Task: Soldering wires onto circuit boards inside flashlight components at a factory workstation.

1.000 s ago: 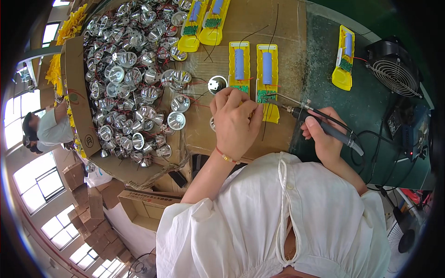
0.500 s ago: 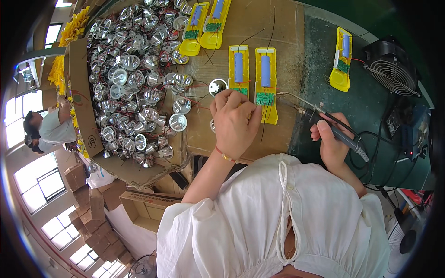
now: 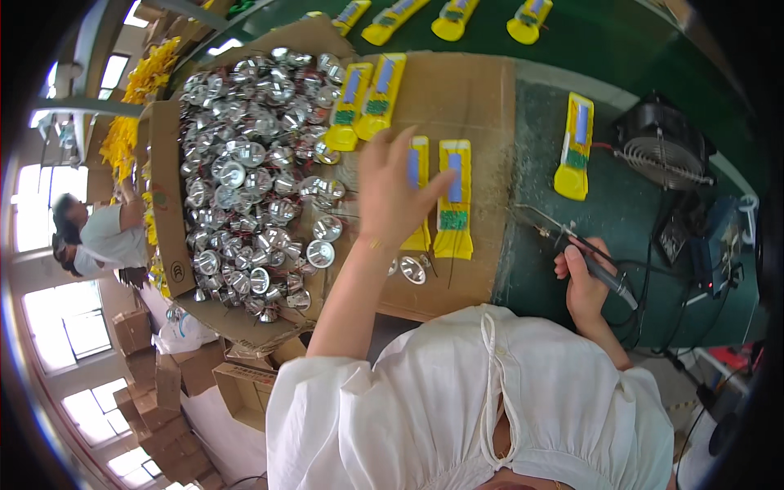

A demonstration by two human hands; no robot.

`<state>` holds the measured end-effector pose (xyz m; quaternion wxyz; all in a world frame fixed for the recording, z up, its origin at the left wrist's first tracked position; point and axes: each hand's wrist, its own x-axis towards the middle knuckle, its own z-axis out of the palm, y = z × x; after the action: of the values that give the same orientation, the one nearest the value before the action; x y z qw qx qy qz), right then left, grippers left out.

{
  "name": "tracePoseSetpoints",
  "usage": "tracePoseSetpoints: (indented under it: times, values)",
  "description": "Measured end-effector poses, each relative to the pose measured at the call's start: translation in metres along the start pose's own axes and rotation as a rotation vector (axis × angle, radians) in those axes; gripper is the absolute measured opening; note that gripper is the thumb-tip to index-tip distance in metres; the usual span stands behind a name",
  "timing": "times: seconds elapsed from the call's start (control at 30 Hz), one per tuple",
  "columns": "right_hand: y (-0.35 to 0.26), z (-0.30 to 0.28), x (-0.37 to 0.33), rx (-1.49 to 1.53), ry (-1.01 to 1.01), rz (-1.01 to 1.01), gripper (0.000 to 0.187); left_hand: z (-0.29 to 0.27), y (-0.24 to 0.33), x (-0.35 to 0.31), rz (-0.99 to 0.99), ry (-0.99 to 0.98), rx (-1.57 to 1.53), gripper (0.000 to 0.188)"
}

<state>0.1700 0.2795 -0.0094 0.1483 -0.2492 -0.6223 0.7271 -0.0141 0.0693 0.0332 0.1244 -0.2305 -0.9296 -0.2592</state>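
My left hand is raised over a yellow plastic housing, fingers apart and blurred by motion, with nothing visible in it. It hides much of that housing. Just to its right lies a second yellow housing with a blue cylindrical battery, a green circuit board and thin dark wires. My right hand is closed round a soldering iron. The iron's thin tip points left, apart from the housings. A silvery reflector cup rests on the cardboard below the left housing.
Many wired reflector cups fill a cardboard box at left. Two more yellow housings lie beyond my left hand, several along the far edge. At right are another housing, a black fan and cables. A person is at far left.
My left hand has lifted off the left housing and spread its fingers. The soldering iron has drawn back rightward from the right housing's board. The view has shifted, showing more of the far edge.
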Motion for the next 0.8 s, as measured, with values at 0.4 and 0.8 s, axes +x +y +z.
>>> tracePoseSetpoints:
  times: [0.4, 0.8]
  values:
    - [0.009, -0.010, 0.014, -0.006, 0.128, -0.058, 0.013, 0.024, 0.016, 0.016, -0.087, -0.287, -0.059, 0.057]
    - [-0.009, 0.031, 0.027, -0.151, 0.110, -0.076, 0.015, -0.275, -0.194, 0.141, -0.584, 0.508, -0.079, 0.073]
